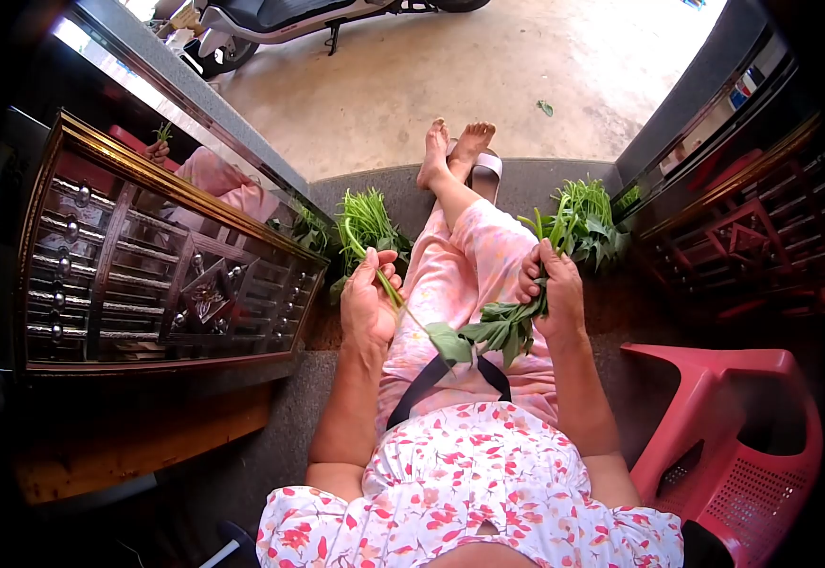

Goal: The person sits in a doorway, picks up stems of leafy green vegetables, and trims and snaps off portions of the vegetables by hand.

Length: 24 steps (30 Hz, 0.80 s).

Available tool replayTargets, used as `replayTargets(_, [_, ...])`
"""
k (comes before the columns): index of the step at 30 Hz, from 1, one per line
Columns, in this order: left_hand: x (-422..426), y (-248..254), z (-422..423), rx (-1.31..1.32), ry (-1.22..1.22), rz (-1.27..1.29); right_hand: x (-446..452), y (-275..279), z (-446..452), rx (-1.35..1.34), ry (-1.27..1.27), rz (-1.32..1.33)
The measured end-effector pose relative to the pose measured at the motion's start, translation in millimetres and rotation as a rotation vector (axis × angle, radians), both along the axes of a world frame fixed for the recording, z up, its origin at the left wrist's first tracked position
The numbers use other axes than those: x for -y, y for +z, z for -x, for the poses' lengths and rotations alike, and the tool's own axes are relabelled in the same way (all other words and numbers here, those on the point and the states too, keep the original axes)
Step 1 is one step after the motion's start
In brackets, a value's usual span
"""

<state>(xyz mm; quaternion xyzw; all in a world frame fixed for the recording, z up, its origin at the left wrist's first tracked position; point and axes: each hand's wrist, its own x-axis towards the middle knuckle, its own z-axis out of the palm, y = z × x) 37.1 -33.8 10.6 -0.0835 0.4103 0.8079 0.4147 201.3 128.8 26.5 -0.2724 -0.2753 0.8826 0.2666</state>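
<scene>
My left hand (370, 298) is closed, pinching a long green stem with a leaf (448, 343) at its lower end, which hangs over my lap. In my right hand (556, 289) is a bunch of leafy greens (502, 333); its leaves droop toward the middle and the fingers wrap round the stems. Beyond my left hand stands a pile of green stems (367, 216) on the floor. Another pile of leafy greens (583, 213) lies past my right hand, stems upward.
A pink plastic chair (697, 379) stands at the right. Ornate dark door panels (176, 275) flank me on both sides. My crossed legs (465, 237) stretch forward to the threshold. A scooter (280, 19) is parked outside, and a loose leaf (545, 108) lies on the concrete.
</scene>
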Motion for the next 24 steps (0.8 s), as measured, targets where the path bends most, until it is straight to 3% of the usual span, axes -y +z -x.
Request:
replayTargets(4, [-0.7,7.6,-2.1,-0.031,0.008,0.058,3.9,1.7,2.2,0.008,0.015,0.001])
replayTargets(10, [-2.0,2.5,-4.5,-0.065,-0.02,0.021,17.5,1.6,7.1,0.13,0.127,-0.287])
replayTargets(24, [3.2,23.4,-3.5,-0.274,-0.091,0.114,6.1,5.5,1.3,0.098,-0.003,-0.179])
